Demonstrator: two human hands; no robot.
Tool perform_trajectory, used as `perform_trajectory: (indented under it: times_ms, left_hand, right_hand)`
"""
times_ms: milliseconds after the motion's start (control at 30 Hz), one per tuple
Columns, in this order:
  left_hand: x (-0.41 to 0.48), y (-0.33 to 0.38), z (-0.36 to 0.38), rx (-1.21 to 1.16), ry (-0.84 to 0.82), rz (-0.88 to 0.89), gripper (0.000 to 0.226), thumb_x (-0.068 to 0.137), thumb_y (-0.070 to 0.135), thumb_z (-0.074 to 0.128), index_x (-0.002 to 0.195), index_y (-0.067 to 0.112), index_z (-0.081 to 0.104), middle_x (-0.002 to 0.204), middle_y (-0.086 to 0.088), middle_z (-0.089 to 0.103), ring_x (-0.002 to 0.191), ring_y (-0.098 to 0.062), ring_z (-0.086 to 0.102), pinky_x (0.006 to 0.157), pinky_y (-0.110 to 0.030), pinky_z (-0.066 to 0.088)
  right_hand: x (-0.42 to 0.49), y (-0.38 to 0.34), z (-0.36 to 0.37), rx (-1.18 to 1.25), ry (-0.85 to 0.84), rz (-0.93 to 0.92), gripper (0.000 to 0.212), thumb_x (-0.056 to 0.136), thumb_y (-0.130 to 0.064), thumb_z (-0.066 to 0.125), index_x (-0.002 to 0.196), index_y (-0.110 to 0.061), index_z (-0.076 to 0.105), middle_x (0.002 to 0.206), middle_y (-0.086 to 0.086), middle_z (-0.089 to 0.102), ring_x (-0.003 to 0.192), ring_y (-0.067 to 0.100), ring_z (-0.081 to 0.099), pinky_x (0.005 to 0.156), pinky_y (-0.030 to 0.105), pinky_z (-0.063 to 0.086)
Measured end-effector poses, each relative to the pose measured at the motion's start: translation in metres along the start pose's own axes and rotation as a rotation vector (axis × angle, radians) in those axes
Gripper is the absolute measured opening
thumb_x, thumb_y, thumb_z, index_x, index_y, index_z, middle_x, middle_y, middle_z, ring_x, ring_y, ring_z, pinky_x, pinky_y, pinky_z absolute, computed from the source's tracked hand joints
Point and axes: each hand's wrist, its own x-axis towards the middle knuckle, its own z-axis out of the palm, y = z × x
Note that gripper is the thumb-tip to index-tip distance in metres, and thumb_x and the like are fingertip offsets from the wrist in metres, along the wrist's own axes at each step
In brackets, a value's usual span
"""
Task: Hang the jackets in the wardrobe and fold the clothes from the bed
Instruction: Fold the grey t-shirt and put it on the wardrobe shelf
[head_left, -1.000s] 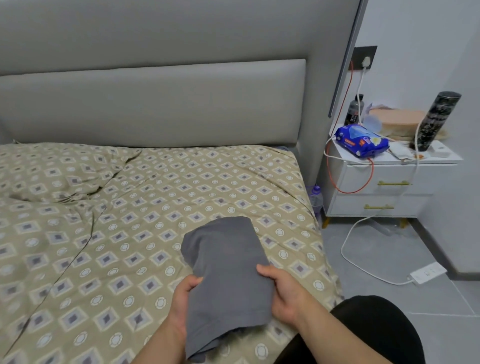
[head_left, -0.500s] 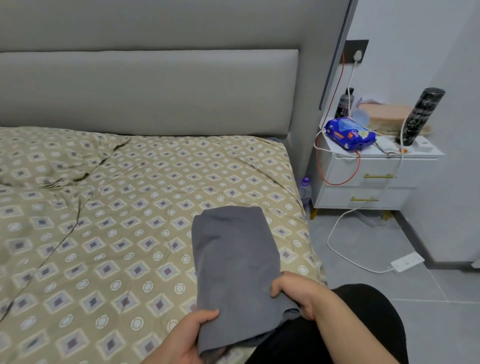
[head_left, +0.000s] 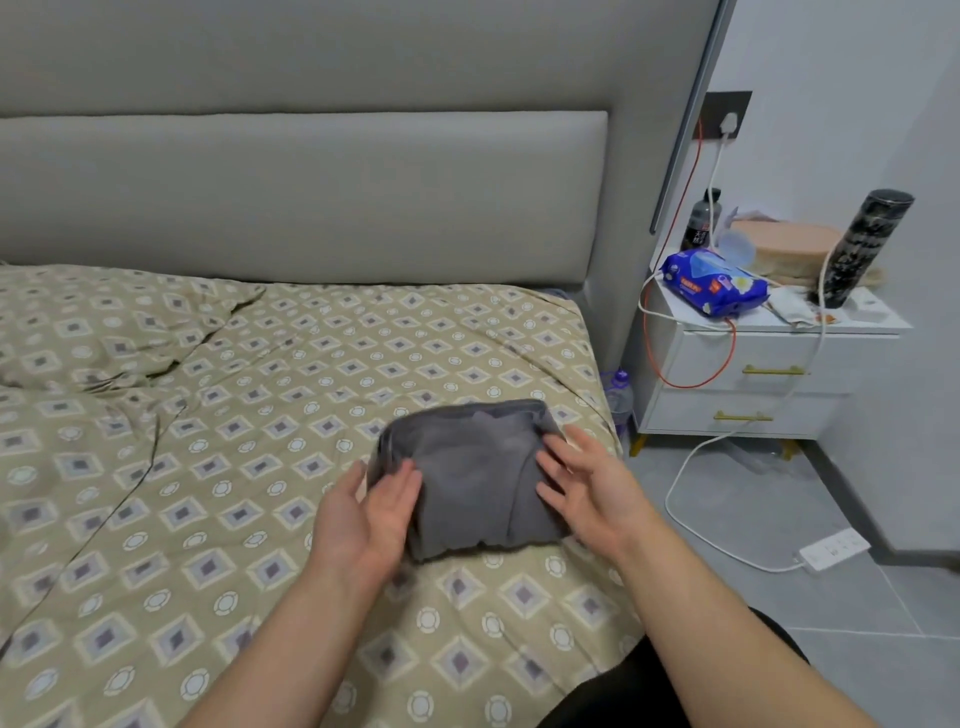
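Grey garment on bed between left grip, right grip.

Left hand hides 1 corner of the gray garment.

Folded grey garment on patterned bed; left hand and right hand flat at its sides; nightstand beside.
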Motion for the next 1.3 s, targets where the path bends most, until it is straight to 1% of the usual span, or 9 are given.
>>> perform_trajectory:
  times_ms: [67,233,300,400,667,800,1033,1200,1300]
  left_hand:
    - [0.015,-0.001,0.012,0.231,-0.098,0.177,0.050,0.104,0.020,0.045,0.153,0.017,0.030,0.152,-0.015,0.040,0.132,-0.022,0.048,0.110,-0.037,0.039]
    - [0.075,-0.035,-0.028,2.060,-0.287,0.560,0.080,0.093,0.062,0.047,0.158,0.031,0.011,0.164,0.006,-0.001,0.153,-0.019,0.000,0.123,-0.038,0.000]
    - [0.084,-0.044,-0.038,2.216,-0.337,0.527,0.087,0.090,0.075,0.034,0.158,0.034,0.000,0.161,0.006,-0.016,0.153,-0.020,-0.011,0.121,-0.041,-0.008]
    - [0.095,-0.048,-0.043,2.133,-0.356,0.523,0.105,0.069,0.093,0.008,0.157,0.036,-0.003,0.160,0.009,-0.020,0.151,-0.017,-0.015,0.121,-0.039,-0.009]
    - [0.068,-0.090,-0.047,0.761,0.409,0.256,0.063,0.074,0.047,0.080,0.115,0.004,0.058,0.114,-0.015,0.066,0.098,-0.030,0.065,0.089,-0.043,0.053]
    - [0.072,-0.078,-0.054,0.278,0.249,-0.093,0.013,0.092,0.012,0.066,0.101,0.004,0.063,0.112,-0.017,0.070,0.096,-0.026,0.066,0.081,-0.038,0.054]
    - [0.049,-0.061,-0.054,0.115,0.047,-0.340,0.028,0.072,-0.001,0.069,0.094,0.008,0.056,0.096,-0.017,0.064,0.084,-0.028,0.063,0.070,-0.045,0.061]
    - [0.047,-0.065,-0.056,-0.093,-0.024,-0.319,0.086,0.009,-0.006,0.098,0.085,0.006,0.059,0.065,-0.013,0.066,0.049,-0.020,0.066,0.041,-0.024,0.055]
    - [0.044,-0.065,-0.040,0.005,-0.003,-0.240,0.083,0.037,0.003,0.099,0.108,0.013,0.057,0.084,-0.013,0.069,0.057,-0.022,0.069,0.045,-0.024,0.056]
  right_hand:
    - [0.012,0.000,0.009,-0.368,0.099,-0.128,0.071,0.094,0.000,0.050,0.154,-0.032,0.029,0.148,-0.004,0.041,0.134,0.019,0.045,0.102,0.033,0.035]
    - [0.015,0.046,-0.023,-1.139,0.080,-0.235,0.062,0.092,-0.018,0.061,0.150,-0.024,0.040,0.151,-0.004,0.041,0.140,0.015,0.039,0.110,0.024,0.030]
    - [0.013,0.071,-0.045,-1.340,0.007,-0.183,0.064,0.091,-0.037,0.061,0.151,-0.027,0.039,0.158,-0.003,0.031,0.143,0.016,0.032,0.115,0.025,0.026]
    - [0.022,0.085,-0.050,-1.354,0.064,-0.196,0.066,0.088,-0.051,0.060,0.147,-0.026,0.044,0.151,0.000,0.037,0.137,0.019,0.039,0.113,0.031,0.034]
    - [0.039,0.074,-0.049,-0.374,0.304,0.048,0.012,0.095,-0.006,0.062,0.105,-0.008,0.056,0.095,0.016,0.066,0.061,0.015,0.055,0.055,0.026,0.049]
    - [0.039,0.067,-0.052,-0.079,0.279,0.144,0.007,0.100,-0.009,0.057,0.094,-0.010,0.053,0.087,0.013,0.062,0.062,0.014,0.053,0.049,0.020,0.050]
    - [0.035,0.068,-0.057,-0.061,0.195,0.286,0.015,0.101,-0.022,0.057,0.102,-0.007,0.059,0.073,0.011,0.062,0.053,0.015,0.054,0.046,0.023,0.050]
    - [0.029,0.070,-0.059,-0.058,0.174,0.426,0.042,0.095,-0.038,0.062,0.100,0.004,0.062,0.070,0.013,0.062,0.053,0.017,0.058,0.046,0.024,0.050]
    - [0.026,0.070,-0.062,-0.029,0.189,0.427,0.043,0.093,-0.041,0.065,0.098,0.001,0.062,0.069,0.012,0.060,0.056,0.018,0.058,0.046,0.025,0.052]
